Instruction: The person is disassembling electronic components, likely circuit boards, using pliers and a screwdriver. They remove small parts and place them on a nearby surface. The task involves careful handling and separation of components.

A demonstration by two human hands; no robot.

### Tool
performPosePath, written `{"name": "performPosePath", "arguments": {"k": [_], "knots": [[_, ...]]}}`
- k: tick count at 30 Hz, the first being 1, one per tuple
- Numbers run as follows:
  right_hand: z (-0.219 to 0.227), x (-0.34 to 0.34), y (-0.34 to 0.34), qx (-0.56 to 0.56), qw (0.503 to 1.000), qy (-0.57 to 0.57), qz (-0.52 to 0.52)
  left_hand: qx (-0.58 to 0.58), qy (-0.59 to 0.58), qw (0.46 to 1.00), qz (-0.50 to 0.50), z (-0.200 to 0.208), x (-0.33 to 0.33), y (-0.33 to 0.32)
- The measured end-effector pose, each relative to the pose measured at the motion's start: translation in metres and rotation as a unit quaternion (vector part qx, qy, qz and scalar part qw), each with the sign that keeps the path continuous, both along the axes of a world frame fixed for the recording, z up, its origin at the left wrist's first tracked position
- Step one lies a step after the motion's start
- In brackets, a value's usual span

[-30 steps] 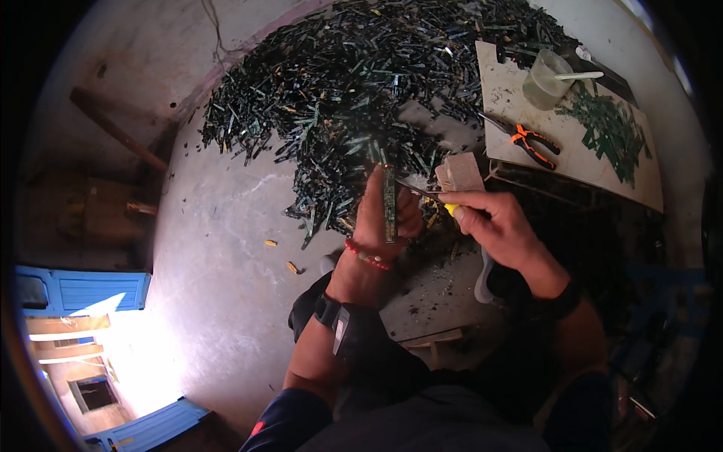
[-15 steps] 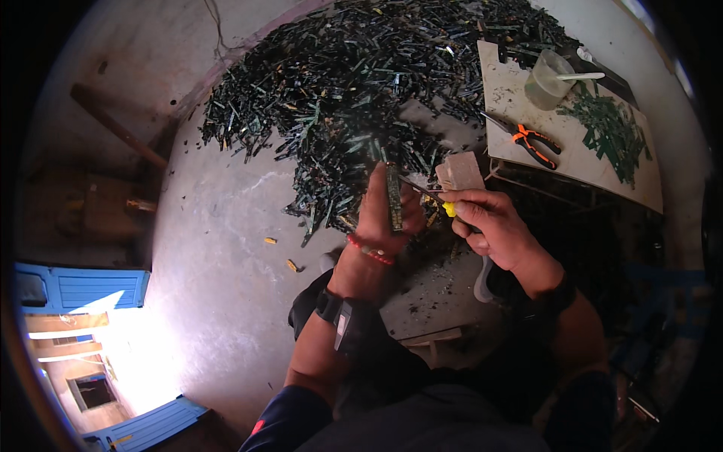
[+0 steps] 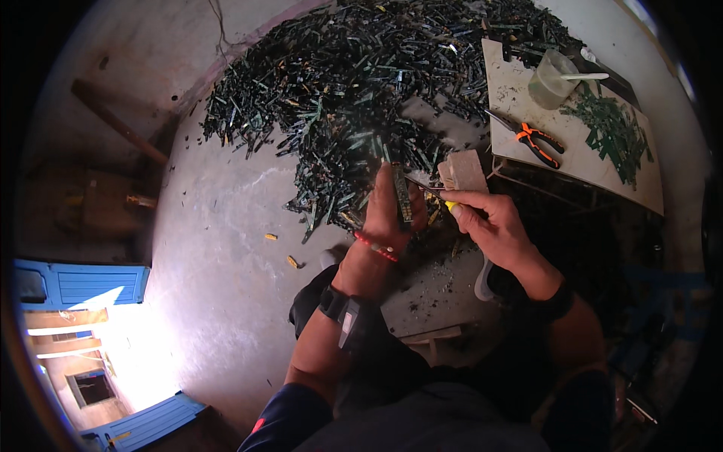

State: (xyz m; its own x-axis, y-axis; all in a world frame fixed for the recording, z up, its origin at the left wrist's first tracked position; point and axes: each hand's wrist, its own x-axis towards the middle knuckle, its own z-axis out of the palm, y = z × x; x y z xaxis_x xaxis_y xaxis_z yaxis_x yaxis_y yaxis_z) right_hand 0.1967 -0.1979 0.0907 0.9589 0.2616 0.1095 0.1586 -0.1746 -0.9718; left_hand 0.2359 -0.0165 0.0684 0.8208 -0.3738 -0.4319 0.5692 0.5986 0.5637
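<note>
My left hand (image 3: 382, 209), with a red bead bracelet at its wrist, is closed around a narrow, dark greenish strip (image 3: 402, 197) that looks like a piece of circuit board. The strip stands nearly lengthwise away from me. In my right hand (image 3: 497, 232) is a tool with a yellow handle (image 3: 451, 205) and a thin dark shaft, probably a screwdriver. Its shaft points left to the upper part of the strip; whether the tip touches cannot be made out. Just beyond my right fingers sits a brownish block (image 3: 462, 172).
A large heap of dark strips (image 3: 339, 90) spreads over the floor ahead. At right, a low board table (image 3: 520, 98) bears orange-and-black pliers (image 3: 536, 143), a plastic tub (image 3: 550, 87) with a white-handled utensil, and green strips (image 3: 614, 143). Small yellow pieces (image 3: 293, 262) lie on the floor.
My left hand and the strip have shifted slightly right, and the strip is a little more tilted. My right fingers now cover more of the yellow handle. The whole view has moved slightly.
</note>
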Motion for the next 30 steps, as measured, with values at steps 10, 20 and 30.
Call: {"name": "performPosePath", "arguments": {"k": [10, 20, 30], "knots": [[-0.004, 0.004, -0.003, 0.025, 0.995, 0.092, -0.025, -0.011, 0.003, 1.0, 0.01, -0.003, -0.003, 0.003], [0.0, 0.0, 0.007, 0.022, 0.998, 0.061, -0.011, 0.1, 0.022, 0.994, 0.046, -0.003, 0.0, -0.005], [-0.003, 0.004, -0.005, -0.135, 0.991, -0.003, -0.017, 0.055, 0.048, 0.996, 0.045, -0.014, -0.001, -0.008]]}}
